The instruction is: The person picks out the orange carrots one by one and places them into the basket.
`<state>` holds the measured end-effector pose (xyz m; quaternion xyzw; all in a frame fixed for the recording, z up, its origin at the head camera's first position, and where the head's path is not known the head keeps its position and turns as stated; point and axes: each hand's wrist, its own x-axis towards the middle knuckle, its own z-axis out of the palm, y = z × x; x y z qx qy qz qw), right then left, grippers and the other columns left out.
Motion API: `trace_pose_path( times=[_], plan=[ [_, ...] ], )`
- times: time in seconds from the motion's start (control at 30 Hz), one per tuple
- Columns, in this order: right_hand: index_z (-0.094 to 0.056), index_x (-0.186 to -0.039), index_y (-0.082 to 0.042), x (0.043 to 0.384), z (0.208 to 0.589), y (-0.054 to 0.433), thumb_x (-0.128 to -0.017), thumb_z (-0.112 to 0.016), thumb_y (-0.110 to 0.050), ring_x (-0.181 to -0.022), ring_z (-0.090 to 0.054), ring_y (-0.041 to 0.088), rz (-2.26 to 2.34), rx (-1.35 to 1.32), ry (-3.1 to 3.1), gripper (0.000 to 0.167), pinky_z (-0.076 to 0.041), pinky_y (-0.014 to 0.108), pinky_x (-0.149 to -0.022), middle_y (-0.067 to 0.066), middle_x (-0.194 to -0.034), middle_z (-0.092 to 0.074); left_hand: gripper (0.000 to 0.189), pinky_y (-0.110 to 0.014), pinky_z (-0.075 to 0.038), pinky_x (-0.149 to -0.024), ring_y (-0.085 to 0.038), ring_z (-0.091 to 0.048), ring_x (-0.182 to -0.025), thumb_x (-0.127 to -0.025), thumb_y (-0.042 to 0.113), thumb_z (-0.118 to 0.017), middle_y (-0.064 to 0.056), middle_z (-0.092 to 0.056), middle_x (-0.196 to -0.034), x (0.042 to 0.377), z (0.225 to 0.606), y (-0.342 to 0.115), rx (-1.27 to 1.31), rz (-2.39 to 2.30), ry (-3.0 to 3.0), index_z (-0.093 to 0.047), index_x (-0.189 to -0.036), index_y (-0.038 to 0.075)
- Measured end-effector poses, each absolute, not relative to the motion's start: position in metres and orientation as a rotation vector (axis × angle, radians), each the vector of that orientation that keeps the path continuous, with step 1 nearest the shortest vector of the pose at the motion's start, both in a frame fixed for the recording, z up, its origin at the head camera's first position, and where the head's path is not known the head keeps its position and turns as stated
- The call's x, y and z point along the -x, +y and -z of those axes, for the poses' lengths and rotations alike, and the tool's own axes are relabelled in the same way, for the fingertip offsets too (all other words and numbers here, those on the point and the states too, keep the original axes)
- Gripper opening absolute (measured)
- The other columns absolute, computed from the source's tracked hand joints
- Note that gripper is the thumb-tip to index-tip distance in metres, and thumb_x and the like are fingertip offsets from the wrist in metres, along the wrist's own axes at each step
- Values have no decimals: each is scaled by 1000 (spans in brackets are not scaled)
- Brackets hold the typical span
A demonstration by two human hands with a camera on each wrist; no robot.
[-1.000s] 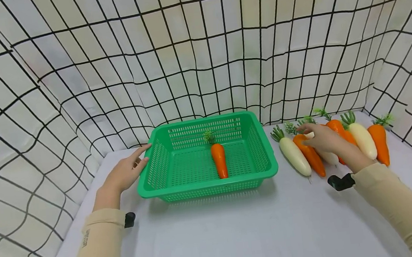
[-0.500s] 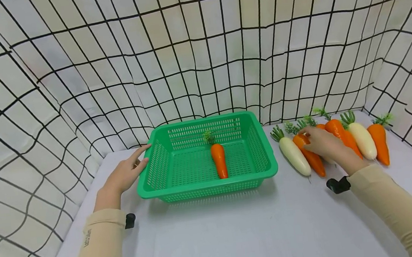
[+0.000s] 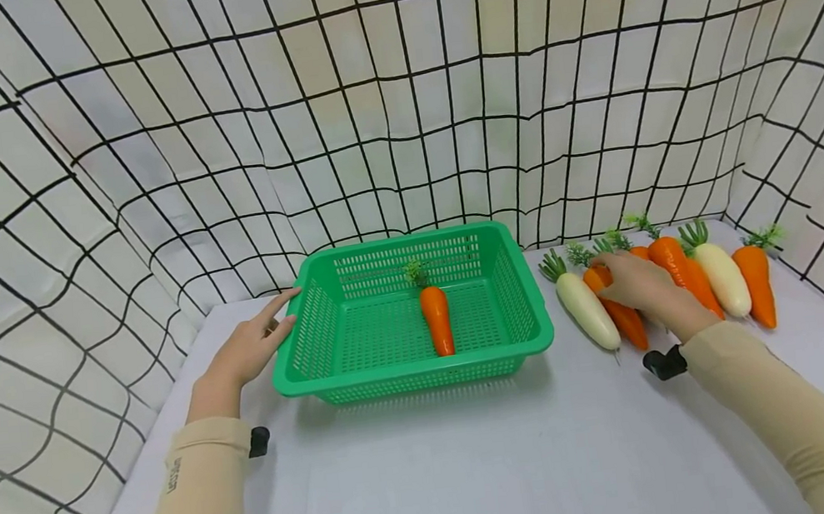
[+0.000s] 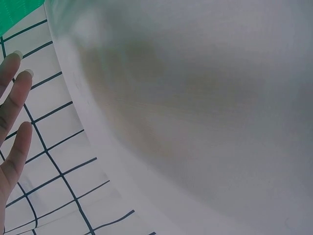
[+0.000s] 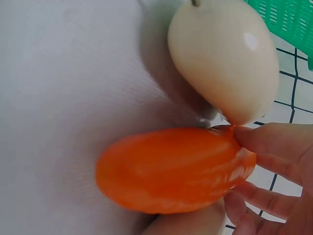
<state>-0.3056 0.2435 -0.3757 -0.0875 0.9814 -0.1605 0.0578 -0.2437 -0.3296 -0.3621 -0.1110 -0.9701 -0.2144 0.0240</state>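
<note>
My right hand point(image 3: 636, 279) pinches the broad, leafy end of an orange carrot point(image 3: 626, 322) among the vegetables on the right. In the right wrist view the thumb and fingers lie on opposite sides of that carrot's top. A white radish point(image 5: 225, 54) lies right beside it, and part of another pale radish shows beneath. My left hand point(image 3: 244, 350) rests with extended fingers at the left rim of a green plastic basket point(image 3: 416, 367). Inside the basket lies one carrot point(image 3: 437, 321), leaves toward the back. The left wrist view catches only loosely spread fingers point(image 4: 17, 147).
Right of my right hand lie more carrots point(image 3: 757, 288) and a white radish point(image 3: 724, 281), side by side with leaves toward the back. White cloth point(image 3: 435, 472) covers the table. A black grid over white sheeting point(image 3: 381, 109) walls the back and sides.
My right hand has moved left and down from above the vegetables onto the orange carrot, and its fingers have closed on the top. The left hand and basket stay in place.
</note>
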Motion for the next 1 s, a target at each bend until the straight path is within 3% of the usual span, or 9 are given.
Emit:
trace_pose_path(
  times=[0.2,0.6,1.0],
  plan=[
    [-48,-146,3,308,374,240,-96,-67,-16,-125,-46,57,440,265,2964,57,-42,71,-93,39,-151,-34,61,-48,-50,-71,-31,-63,-88,-110,49,-38,-23,-67,-109,244,363,-330,331,673,-3010,-28,-163,21],
    [-46,-147,3,330,376,236,-97,-65,-18,-122,-50,52,449,205,2936,58,-42,68,-96,35,-142,-48,62,-53,-50,-74,-35,-63,-92,-110,50,-37,-27,-65,-116,243,362,-330,314,683,-3021,-26,-164,23],
    [-44,-147,1,339,378,233,-96,-65,-20,-126,-45,54,546,159,2921,59,-38,69,-99,38,-143,-44,62,-55,-50,-77,-36,-62,-96,-110,51,-37,-25,-65,-115,243,363,-331,305,702,-3024,-26,-164,24]
  ],
)
